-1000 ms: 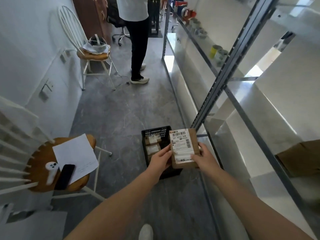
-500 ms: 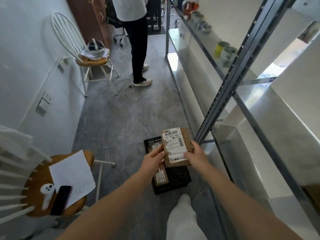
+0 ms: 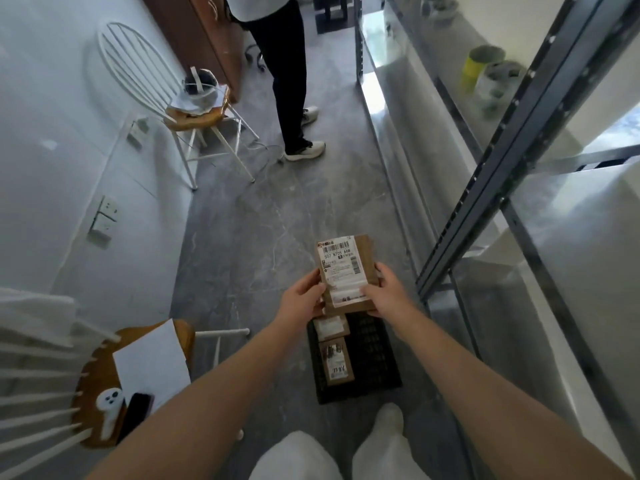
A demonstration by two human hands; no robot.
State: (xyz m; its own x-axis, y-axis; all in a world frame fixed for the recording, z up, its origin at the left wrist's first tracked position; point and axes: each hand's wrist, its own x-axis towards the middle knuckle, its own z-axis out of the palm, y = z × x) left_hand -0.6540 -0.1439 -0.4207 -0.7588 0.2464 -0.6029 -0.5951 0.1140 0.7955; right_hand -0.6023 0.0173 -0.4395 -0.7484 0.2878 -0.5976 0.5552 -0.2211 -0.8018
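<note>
Parcel [image 3: 346, 268] now held above crate's [image 3: 375, 355] far edge.

Three parcels [image 3: 346, 271], two of them in the one crate [image 3: 374, 355] at 6 o'clock. Two chairs [image 3: 194, 117], at 8 and 11 o'clock. Two cups [image 3: 476, 69] at 1 o'clock; one phone [image 3: 136, 410] at 8.

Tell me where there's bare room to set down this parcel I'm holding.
The crate's right half, beside the two small parcels, is bare. So is the floor between crate and far chair, and the shelf right of the post. The near chair seat is crowded: paper, phone, white controller.
</note>
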